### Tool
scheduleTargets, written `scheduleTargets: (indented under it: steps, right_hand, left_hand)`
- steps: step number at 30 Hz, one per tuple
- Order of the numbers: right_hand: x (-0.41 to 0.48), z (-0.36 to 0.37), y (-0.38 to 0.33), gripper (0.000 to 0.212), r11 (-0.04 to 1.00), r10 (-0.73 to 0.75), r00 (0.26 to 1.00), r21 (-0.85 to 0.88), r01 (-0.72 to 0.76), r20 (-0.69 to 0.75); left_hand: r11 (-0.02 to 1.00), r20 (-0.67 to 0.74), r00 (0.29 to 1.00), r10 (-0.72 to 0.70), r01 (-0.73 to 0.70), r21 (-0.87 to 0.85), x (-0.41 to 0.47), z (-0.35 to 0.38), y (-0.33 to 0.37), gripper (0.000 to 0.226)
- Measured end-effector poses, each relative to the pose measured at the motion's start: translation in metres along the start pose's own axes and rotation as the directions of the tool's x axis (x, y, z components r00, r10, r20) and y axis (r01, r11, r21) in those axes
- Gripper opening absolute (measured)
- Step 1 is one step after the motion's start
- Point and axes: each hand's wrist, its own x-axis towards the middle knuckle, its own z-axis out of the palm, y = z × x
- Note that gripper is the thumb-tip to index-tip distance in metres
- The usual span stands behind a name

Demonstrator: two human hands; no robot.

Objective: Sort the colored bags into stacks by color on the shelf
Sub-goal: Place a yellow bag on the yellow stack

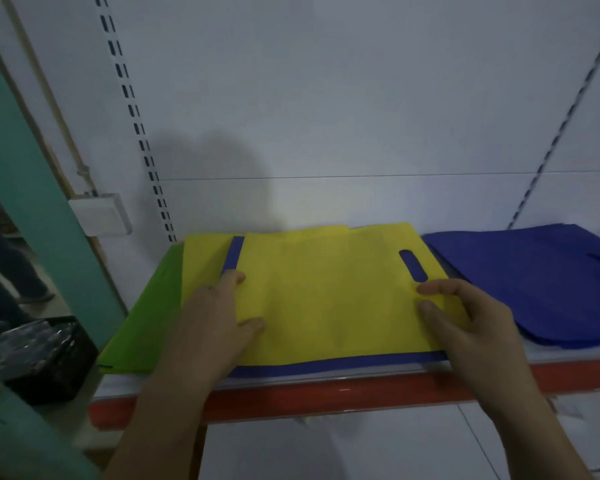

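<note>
We saw the left hand (215, 317) at the left edge of the top yellow bag (326, 306), its thumb lying flat on the fabric and its fingers curled at the edge, so it had hold of the bag there. The right hand (464, 320) pinched the same bag near its right edge between thumb and forefinger, just below the oval handle cutout (412, 270), through which blue showed.

The top yellow bag lay flat in the middle of the frame, on the shelf (326, 396). Under it we made out a blue bag (326, 365), showing as a strip along the front edge and as a narrow band beside the fingers of the left hand. A second yellow bag (205, 265) stuck out to the left from beneath, and a green bag (146, 323) lay under that, reaching furthest left. At the right of the frame a blue stack (534, 282) sat apart from the yellow pile on the same shelf, which had a red front lip.

Behind, we saw a white back panel with a slotted upright (132, 98) at upper left. A white switch box (101, 213) hung on the wall at left, and a black crate (49, 358) stood at lower left.
</note>
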Motion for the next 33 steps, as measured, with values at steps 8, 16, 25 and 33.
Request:
scheduleTargets:
  steps: [8,16,25,33]
  right_hand:
    - [0.009,-0.01,0.005,0.019,0.999,-0.014,1.0,-0.037,0.013,-0.012]
    - [0.028,-0.049,0.022,0.023,0.999,-0.035,0.999,-0.042,0.034,-0.029]
    - [0.07,-0.149,0.063,0.023,0.99,-0.028,0.998,-0.141,0.019,-0.063]
    - [0.113,-0.233,0.121,0.015,0.989,-0.037,0.998,-0.145,0.029,-0.052]
  left_hand:
    - [0.996,-0.239,0.968,0.077,-0.086,-0.027,-0.008,-0.01,0.016,0.046]
    - [0.956,-0.371,0.922,0.111,-0.201,-0.215,-0.013,-0.005,0.064,0.034]
    - [0.922,-0.539,0.827,0.157,-0.319,-0.221,-0.019,0.033,0.18,0.016]
    - [0.929,-0.487,0.86,0.156,-0.296,-0.225,-0.017,0.085,0.269,0.02]
